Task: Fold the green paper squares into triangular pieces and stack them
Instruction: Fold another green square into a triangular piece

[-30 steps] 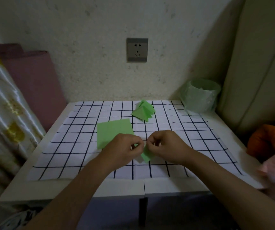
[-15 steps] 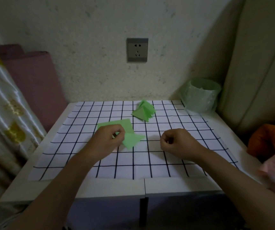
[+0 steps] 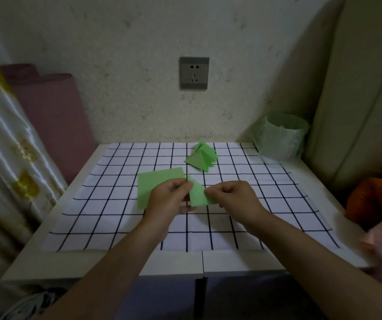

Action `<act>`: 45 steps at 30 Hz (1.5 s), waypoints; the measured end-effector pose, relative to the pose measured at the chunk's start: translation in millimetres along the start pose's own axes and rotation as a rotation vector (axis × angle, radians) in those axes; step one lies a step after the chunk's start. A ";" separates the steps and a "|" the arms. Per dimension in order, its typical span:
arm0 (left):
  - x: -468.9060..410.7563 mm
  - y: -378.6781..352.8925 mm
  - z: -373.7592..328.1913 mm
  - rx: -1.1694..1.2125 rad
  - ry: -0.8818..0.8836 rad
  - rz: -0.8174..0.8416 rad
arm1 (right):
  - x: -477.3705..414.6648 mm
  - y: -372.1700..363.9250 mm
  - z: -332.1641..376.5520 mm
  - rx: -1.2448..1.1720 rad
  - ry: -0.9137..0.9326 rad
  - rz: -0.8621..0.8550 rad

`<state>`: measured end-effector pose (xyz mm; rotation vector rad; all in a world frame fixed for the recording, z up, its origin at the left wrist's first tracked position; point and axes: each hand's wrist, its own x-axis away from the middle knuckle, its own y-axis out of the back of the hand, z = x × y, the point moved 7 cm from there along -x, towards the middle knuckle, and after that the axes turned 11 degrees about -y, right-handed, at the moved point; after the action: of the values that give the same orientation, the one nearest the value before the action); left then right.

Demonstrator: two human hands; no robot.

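Both hands are above the checked cloth on the white table. The left hand and the right hand pinch one green paper between them, each with curled fingers on its own side. Just behind the left hand, flat green squares lie on the cloth. Farther back the stack of folded triangles rests on the cloth. A bin with a green bag stands in the far right corner, and a grey socket is on the wall.

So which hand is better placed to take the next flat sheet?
Left, probably: the left hand is partly over the flat sheets; the right hand lies farther off. Both hold the paper piece.
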<state>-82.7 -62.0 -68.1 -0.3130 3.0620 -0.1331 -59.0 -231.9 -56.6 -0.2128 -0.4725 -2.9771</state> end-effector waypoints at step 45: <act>-0.6 -4.1 -13.4 -0.692 -0.409 0.382 | 1.7 -7.8 8.0 0.256 0.106 0.172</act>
<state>-82.2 -64.8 -54.4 0.2052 2.5857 0.8931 -60.7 -222.2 -51.2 -0.0660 -0.7717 -2.7106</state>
